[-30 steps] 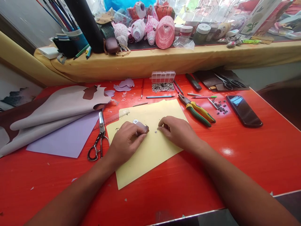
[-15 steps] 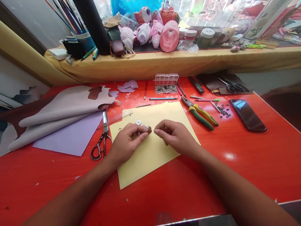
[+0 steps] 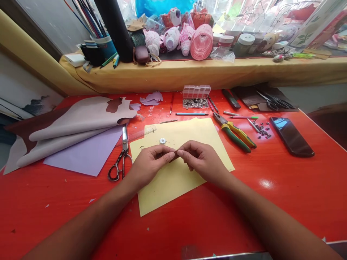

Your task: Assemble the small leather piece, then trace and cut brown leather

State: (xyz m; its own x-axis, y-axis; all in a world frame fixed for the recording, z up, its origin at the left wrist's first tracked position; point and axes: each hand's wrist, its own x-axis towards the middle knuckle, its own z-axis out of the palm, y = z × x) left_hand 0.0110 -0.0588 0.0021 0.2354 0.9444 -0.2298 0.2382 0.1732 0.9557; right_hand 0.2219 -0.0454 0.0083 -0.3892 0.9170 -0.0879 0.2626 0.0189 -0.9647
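My left hand (image 3: 151,162) and my right hand (image 3: 199,159) meet fingertip to fingertip over a yellow sheet (image 3: 173,180) on the red table (image 3: 271,195). The left hand's fingers are closed on a small brown leather piece (image 3: 173,157), of which only a sliver shows between the two hands. The right hand is pinched shut at that piece's edge; what it pinches is too small to make out. A small round metal ring (image 3: 162,141) lies on the sheet just beyond my left fingers.
Scissors (image 3: 120,159) lie left of the sheet beside folded pale leather (image 3: 76,124) and a lilac sheet (image 3: 86,153). Green-and-yellow pliers (image 3: 235,133), a phone (image 3: 291,135), small dark rivets (image 3: 262,129) and a clear compartment box (image 3: 196,92) lie to the right and back.
My right hand has left the small bits on the sheet and come up to the leather piece. Both hands have lifted the piece slightly and closed together over it.
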